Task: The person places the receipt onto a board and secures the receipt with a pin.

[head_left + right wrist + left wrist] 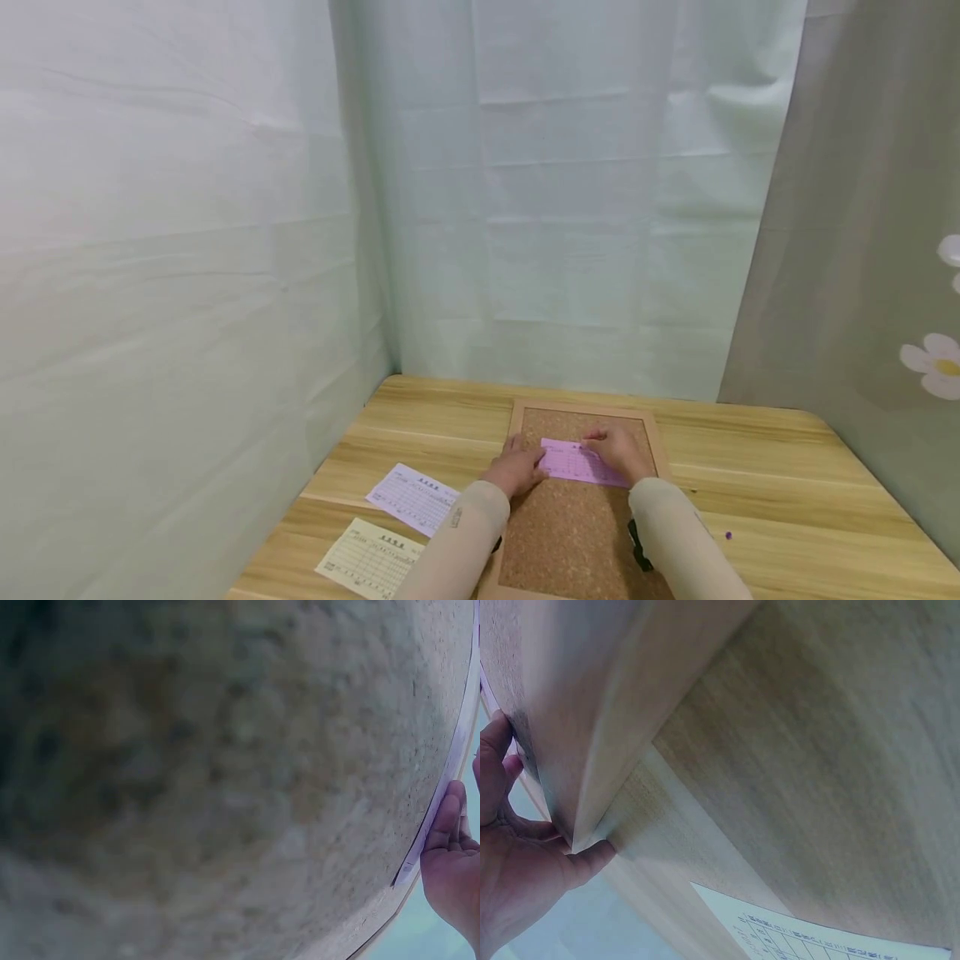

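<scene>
A pink printed slip (577,464) lies across the upper part of a wood-framed cork board (570,525). My left hand (516,468) rests on the board's left side, its thumb at the slip's left edge. In the left wrist view, that hand's fingers (592,859) reach over the wooden frame (592,750) toward the table. My right hand (618,452) is over the slip's upper right part, fingertips brought together near its top edge. I cannot tell whether they pinch something small. The right wrist view shows the curled lower fingers (448,817) resting against the slip (442,780).
On the wood-grain table (780,475), a pale lavender slip (416,497) and a yellow slip (371,557) lie left of the board, partly behind my left sleeve. A small purple object (728,535) sits to the right. Pale curtains (562,208) hang behind the table.
</scene>
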Tool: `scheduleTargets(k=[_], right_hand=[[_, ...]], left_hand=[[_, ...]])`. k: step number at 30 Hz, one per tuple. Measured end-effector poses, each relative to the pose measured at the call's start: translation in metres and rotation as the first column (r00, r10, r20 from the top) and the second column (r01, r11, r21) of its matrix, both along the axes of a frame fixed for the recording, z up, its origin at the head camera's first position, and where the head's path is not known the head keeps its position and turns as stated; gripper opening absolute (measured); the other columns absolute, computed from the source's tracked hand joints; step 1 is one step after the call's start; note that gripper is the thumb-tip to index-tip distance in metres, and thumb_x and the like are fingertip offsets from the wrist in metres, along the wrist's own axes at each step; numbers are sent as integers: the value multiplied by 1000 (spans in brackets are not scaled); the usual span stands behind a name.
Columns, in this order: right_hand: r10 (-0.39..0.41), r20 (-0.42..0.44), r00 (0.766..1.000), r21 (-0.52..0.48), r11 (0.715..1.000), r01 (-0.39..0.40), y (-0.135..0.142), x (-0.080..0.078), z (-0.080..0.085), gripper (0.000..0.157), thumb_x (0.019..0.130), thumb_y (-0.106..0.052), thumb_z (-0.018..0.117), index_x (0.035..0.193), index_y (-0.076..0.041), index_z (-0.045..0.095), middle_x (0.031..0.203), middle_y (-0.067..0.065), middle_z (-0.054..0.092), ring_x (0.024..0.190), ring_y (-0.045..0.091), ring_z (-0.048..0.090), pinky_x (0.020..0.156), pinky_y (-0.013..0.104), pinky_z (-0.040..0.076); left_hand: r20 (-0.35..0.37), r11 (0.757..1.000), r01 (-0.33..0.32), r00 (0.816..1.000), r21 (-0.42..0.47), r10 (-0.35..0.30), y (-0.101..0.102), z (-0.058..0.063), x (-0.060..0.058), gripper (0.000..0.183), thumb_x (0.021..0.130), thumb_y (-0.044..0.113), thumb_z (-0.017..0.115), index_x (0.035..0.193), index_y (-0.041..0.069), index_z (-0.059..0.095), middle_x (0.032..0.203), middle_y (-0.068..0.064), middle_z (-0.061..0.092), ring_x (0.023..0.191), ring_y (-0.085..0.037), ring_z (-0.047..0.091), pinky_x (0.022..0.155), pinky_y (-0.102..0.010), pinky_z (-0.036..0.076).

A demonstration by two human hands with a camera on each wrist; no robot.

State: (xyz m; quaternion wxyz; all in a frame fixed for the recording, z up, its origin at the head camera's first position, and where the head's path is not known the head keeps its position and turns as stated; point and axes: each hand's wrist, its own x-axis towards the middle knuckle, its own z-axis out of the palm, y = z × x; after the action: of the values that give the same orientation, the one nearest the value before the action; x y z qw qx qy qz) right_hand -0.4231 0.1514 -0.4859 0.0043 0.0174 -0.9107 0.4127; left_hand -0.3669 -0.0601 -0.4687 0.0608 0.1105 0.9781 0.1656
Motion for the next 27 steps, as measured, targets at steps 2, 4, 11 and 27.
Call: scheduleTargets(k=[2,4,11,27], right_hand=[[-1,1,1000,-1,1000,1,0,-1,-1,17,93,-15,69,103,-4,77,114,15,68,105,31,61,89,50,46],[2,-2,1000,7,1000,-2,0,-2,-2,16,92,-15,70,103,-5,77,113,14,68,104,29,61,88,50,46],[2,-31,1000,28,1000,-1,-2,-4,-6,13,89,-14,73,98,-5,78,107,11,70,99,27,62,86,47,47],[-2,-47,999,47,999,4,-4,3,2,7,87,-10,75,90,-5,79,96,7,73,82,18,59,73,36,45]], left_hand=[[-3,1000,2,1000,-2,-2,0,0,0,49,100,35,60,145,18,53,159,-20,26,147,-35,23,106,-54,37],[-8,1000,3,1000,-8,-3,1,1,0,49,100,35,60,145,17,53,158,-21,26,146,-36,23,106,-54,37],[-3,1000,6,1000,-10,-6,2,4,3,49,100,34,60,145,16,53,158,-21,27,147,-36,22,106,-54,37],[-21,1000,4,1000,-23,-4,2,1,3,49,99,35,60,145,18,53,158,-20,27,146,-36,24,105,-54,38]])
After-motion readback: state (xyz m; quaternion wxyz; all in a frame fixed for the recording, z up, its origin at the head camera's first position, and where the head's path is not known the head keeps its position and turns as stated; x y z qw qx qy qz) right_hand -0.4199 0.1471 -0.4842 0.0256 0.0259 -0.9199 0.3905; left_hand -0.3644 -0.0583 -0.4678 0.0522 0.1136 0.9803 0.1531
